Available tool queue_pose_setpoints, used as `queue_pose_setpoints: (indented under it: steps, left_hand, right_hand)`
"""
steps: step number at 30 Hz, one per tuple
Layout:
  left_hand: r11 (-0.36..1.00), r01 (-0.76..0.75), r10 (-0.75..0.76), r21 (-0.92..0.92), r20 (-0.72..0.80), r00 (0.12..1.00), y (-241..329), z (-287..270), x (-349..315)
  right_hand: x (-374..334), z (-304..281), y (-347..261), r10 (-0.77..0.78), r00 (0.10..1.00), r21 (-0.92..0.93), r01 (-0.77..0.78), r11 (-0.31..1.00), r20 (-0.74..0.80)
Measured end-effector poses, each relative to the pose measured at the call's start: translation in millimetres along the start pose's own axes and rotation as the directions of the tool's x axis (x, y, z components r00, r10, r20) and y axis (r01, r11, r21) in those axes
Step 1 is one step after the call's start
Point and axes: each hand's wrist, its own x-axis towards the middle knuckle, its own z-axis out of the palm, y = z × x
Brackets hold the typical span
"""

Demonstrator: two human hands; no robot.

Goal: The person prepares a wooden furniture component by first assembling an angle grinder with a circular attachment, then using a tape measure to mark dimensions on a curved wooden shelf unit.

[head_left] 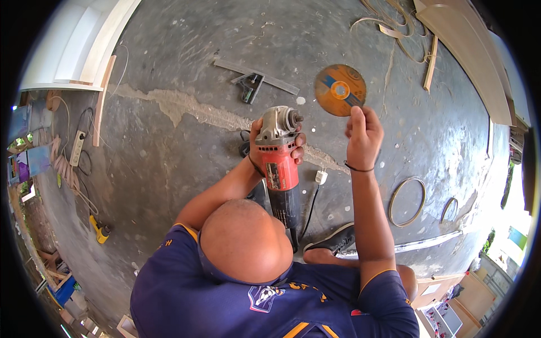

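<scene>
My left hand (257, 138) is wrapped around the metal gear head of a red and black angle grinder (282, 173). The grinder's bare spindle (297, 119) points up and to the right, with no disc on it. In my right hand (364, 133), a thin round orange cutting disc (331, 103) with blue markings is pinched at its lower edge. The disc is held up to the right of the spindle, apart from it. Below the grinder head, the black cord ends beside a white plug (321, 177) on the floor.
A combination square (248, 84) lies on the cracked concrete floor (186, 141) ahead. Coiled bands (407, 201) lie at right. A power strip (78, 149) with cords and a yellow tool (100, 230) are at left. A white cabinet (70, 53) stands at the far left.
</scene>
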Motion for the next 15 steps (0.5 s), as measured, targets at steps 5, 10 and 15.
queue_pose_setpoints:
  steps: [5, 10, 15]
  left_hand:
    - [0.997, -0.055, 0.052, 0.056, 0.045, 0.998, 3.5, -5.3, -3.6]
    - [0.929, -0.281, 0.349, 0.240, -0.324, 0.879, 2.1, -2.6, 0.5]
    - [0.949, -0.268, 0.286, 0.165, -0.094, 0.954, 11.9, -30.3, -5.0]
  right_hand:
    - [-25.5, 15.8, -25.1, -0.624, 0.699, -0.412, 0.713, 0.567, 0.350]
    - [-47.6, 35.6, -19.1, -0.679, 0.531, -0.305, 0.847, 0.435, 0.508]
    - [-51.5, 42.7, -14.3, -0.651, 0.561, -0.223, 0.818, 0.530, 0.510]
